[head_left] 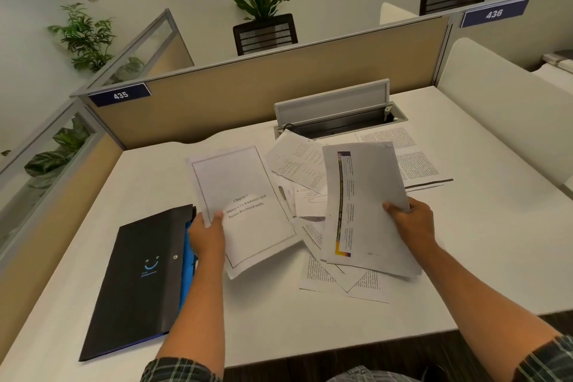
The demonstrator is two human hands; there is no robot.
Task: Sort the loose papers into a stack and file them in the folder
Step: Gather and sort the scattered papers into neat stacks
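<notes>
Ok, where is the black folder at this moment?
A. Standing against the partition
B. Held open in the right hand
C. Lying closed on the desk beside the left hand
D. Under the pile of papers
C: the black folder lies flat and closed on the desk, just outside the left hand, which holds a bordered sheet; the right hand holds other papers.

Single head-worn view, wide-angle. It looks forward and down, close above the desk. The partition stands beyond the desk.
</notes>
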